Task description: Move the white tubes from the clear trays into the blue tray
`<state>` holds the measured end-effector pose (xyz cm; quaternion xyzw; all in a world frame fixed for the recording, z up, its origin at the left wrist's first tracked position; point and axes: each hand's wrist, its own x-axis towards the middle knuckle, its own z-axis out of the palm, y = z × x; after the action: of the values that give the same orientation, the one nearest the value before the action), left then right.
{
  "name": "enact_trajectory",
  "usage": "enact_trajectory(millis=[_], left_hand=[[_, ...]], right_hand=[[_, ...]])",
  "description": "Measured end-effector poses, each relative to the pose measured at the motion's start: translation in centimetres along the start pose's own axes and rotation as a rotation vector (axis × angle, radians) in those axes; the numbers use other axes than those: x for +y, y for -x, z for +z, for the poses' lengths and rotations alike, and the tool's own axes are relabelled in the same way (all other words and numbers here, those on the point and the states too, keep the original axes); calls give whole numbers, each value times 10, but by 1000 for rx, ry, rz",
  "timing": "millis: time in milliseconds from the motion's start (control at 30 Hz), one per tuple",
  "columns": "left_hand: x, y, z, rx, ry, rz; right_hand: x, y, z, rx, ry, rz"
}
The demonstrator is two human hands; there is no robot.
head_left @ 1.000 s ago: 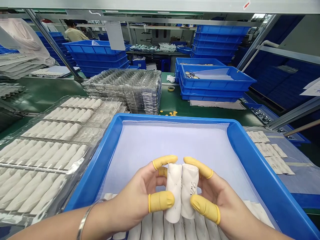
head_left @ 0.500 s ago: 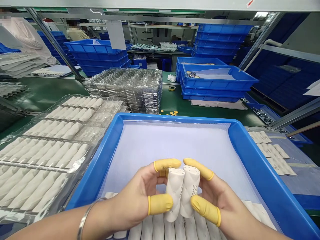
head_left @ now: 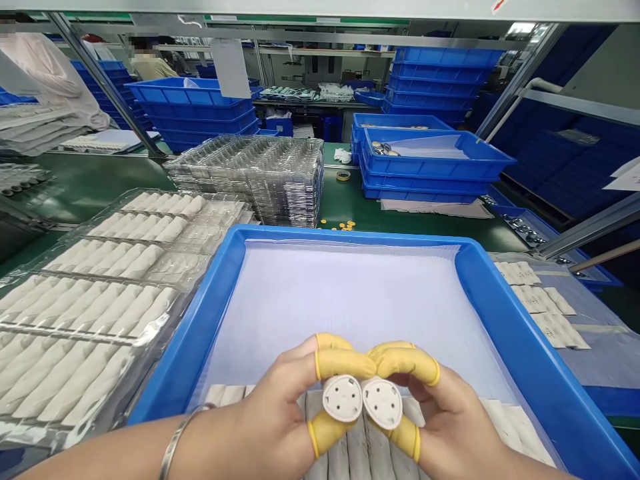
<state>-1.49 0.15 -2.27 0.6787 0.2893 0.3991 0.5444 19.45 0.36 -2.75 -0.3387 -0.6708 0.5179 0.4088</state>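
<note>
1. The left cylinder (head_left: 343,399) and the right cylinder (head_left: 383,404) are white and sit just beside each other, above the middle of the near edge of a blue tray. Each shows a pale, rounded end face with small dark holes.
2. Both long axes point roughly at the camera, so the cylinders are seen almost end-on, with the holed faces toward the person and tipped slightly upward.
3. The left hand (head_left: 265,420) is closed around the left cylinder, and the right hand (head_left: 445,420) is closed around the right cylinder. Yellow finger cots (head_left: 345,363) cover the gripping fingers, and a metal bangle (head_left: 179,433) circles the left wrist.
4. The blue tray (head_left: 340,233) is lined with a pale sheet (head_left: 340,300). A row of white tubes (head_left: 357,443) lies along its near side, directly under the hands.
5. To the left, a clear plastic tray (head_left: 100,313) holds rows of white tubes in its slots. Beyond it stands a stack of clear trays (head_left: 245,180).
6. Farther ahead, stacked blue crates (head_left: 430,157) stand on the green bench (head_left: 345,193), and the top crate holds small metal parts. Small yellow discs (head_left: 344,225) lie on the bench near the tray's far rim.
</note>
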Motion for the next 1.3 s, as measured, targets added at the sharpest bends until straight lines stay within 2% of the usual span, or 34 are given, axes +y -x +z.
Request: enact_trajectory(millis=[133,567,867,1100,1300], left_hand=[[-1,0,0,4,-73,59],[-3,0,1,26,-101,108],[-3,0,0,18,-168,66],[-5,-1,2,16,-138,91],[-4,-1,2,-11,-137,47]], right_hand=[[4,2,-1,-32,16,9],[3,3,0,-26,55,-38],[4,-1,1,-23,54,-18],[5,1,0,-25,50,3],[0,-1,2,18,55,30]])
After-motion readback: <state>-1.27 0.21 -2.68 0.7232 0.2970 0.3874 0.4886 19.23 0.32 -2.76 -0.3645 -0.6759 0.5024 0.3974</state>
